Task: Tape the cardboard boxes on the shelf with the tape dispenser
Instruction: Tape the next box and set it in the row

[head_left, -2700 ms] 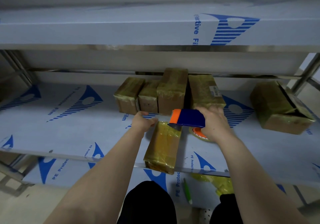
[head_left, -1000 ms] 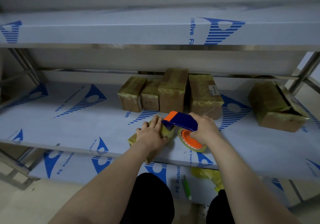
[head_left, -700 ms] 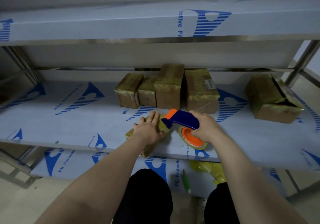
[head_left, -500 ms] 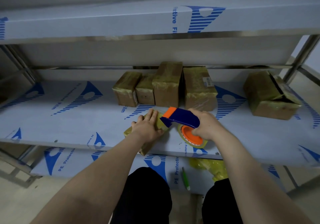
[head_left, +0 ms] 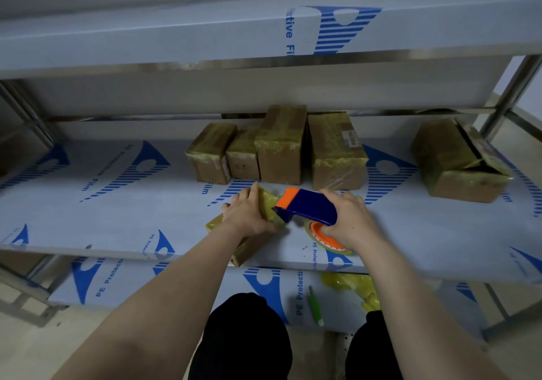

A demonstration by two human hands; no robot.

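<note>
We tape the box (head_left: 252,247) under our left hand (head_left: 247,216).
The hand lies flat, fingers straight, pinning the box so it cannot slide on the shelf (head_left: 117,218). Just right of it, our right hand (head_left: 349,221) wraps the dispenser (head_left: 308,208), orange nose tipped onto the box, likely to lay tape.

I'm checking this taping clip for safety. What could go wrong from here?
The box under the left hand sticks out over the front edge of the shelf. The push of the tape dispenser, gripped by the right hand, might tip or slide it off. The left hand's fingers lie right beside the dispenser's front end, so they might get nicked or taped over.
</note>
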